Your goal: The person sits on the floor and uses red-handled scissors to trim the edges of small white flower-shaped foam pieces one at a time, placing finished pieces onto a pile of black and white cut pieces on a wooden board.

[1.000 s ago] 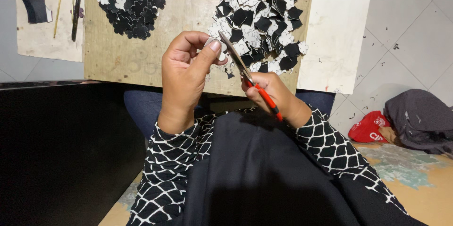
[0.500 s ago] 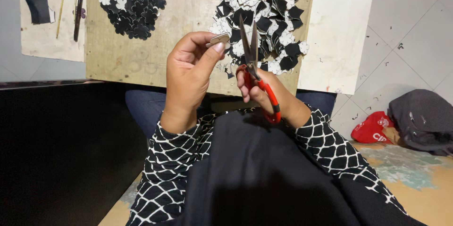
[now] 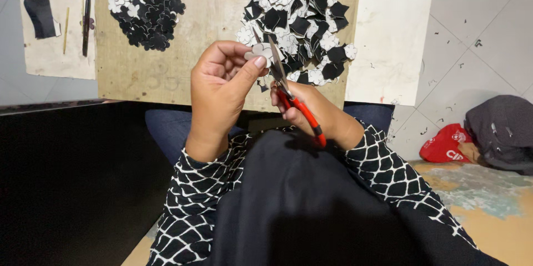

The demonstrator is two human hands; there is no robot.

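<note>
My left hand [image 3: 222,88] pinches a small white flower-shaped paper piece [image 3: 260,51] between thumb and fingers. My right hand [image 3: 316,115] grips red-handled scissors [image 3: 288,96]; the blades point up and sit against the paper piece. Both hands hover over the near edge of a wooden board [image 3: 144,80]. On the board lie a pile of rough black and white paper pieces [image 3: 302,33] just beyond the scissors and a tighter pile of cut flower shapes [image 3: 145,13] at the far left.
A white sheet [image 3: 391,38] sits right of the board. At far left, a stained sheet [image 3: 55,44] carries a black pen, a thin stick and a black strip. A red bag [image 3: 448,144] and grey cloth [image 3: 502,133] lie on the tiled floor at right.
The scissors swung from a slanted position to blades pointing upward against the paper. My left hand turned the piece slightly between its fingers.
</note>
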